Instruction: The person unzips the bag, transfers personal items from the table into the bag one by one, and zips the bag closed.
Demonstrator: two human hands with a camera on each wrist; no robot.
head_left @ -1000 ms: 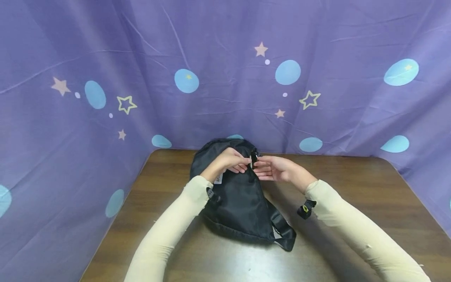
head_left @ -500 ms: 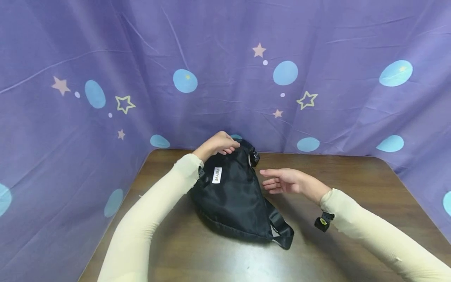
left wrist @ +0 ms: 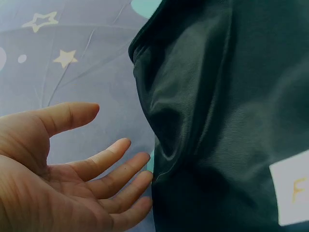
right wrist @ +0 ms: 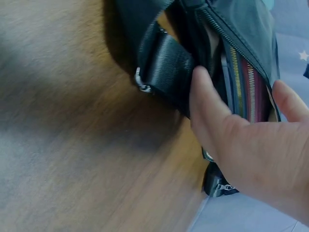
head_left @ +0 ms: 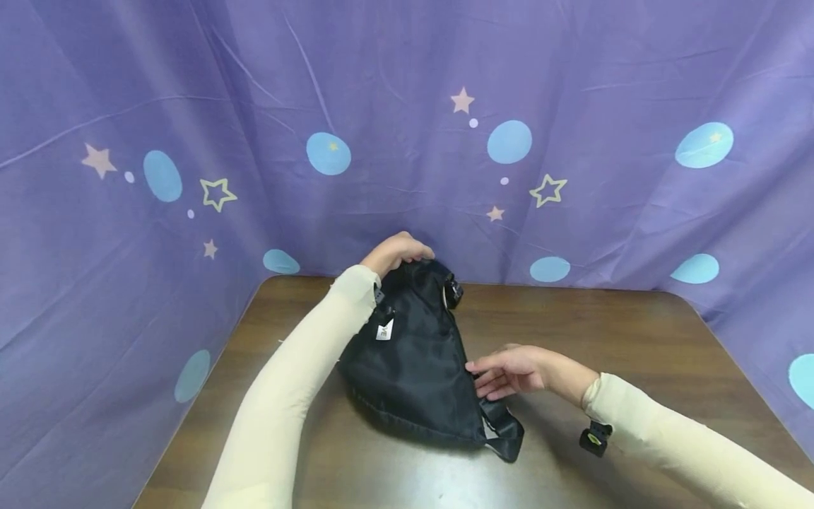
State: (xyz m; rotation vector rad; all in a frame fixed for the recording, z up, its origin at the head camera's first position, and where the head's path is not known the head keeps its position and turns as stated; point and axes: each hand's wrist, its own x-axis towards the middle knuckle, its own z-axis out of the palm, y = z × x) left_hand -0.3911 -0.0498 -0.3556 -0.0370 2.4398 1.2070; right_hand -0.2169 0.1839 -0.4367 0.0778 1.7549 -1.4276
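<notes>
At the far middle of the dark brown wooden table, close to the purple cloth backdrop printed with blue ovals and stars, lies a black nylon sling bag of roughly triangular shape, its narrow top at about 12 o'clock and its broad lower edge toward 6 o'clock. The left hand sits at the bag's 12 o'clock end, over the top edge; in the head view its fingers curve down onto the fabric, while the left wrist view shows the palm turned up with the fingers loosely spread and only their tips meeting the bag's edge, so they touch rather than clutch it. A white label with lettering shows on the bag's face at about 10 o'clock, just beside the left forearm in its cream sleeve. The right hand rests against the bag's side at about 4 o'clock, fingers straight and close together; in the right wrist view the thumb presses on the black webbing strap beside an open zip with a striped lining. A black plastic buckle sits at the bag's 1 o'clock corner.
</notes>
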